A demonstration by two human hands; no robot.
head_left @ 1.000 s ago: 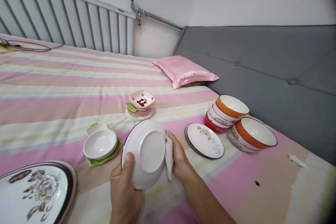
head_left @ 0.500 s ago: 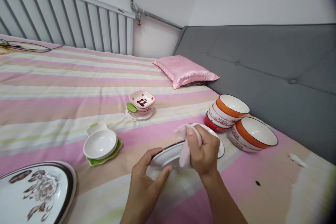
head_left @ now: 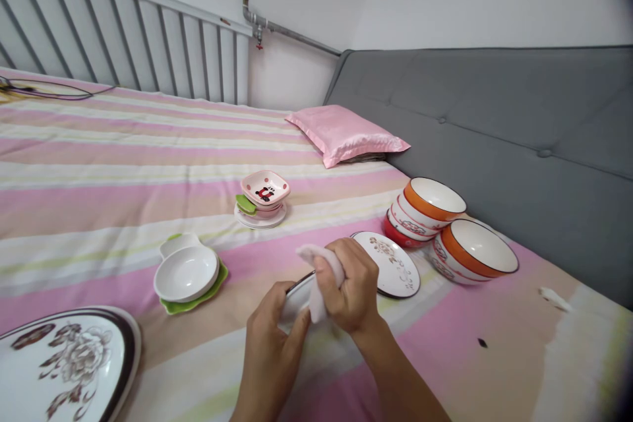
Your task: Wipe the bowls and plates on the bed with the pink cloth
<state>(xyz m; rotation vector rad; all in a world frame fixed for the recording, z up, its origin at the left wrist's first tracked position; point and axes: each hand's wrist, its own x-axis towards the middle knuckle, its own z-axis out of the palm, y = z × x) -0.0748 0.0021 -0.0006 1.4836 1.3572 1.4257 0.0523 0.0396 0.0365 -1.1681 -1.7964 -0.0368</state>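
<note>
Cloth point(head_left: 318, 303) meets dish point(head_left: 299, 294): you're at the wiping step, by the look of it! Your right hand point(head_left: 353, 285) clamps that cloth across the rim; your left hand point(head_left: 270, 346) pinches the dish between thumb and fingers, above the striped bedspread point(head_left: 198, 359). Next move likely calls for turning the dish in that left grip. It's white, dark-rimmed, tilted, mostly hidden by your hands.
</note>
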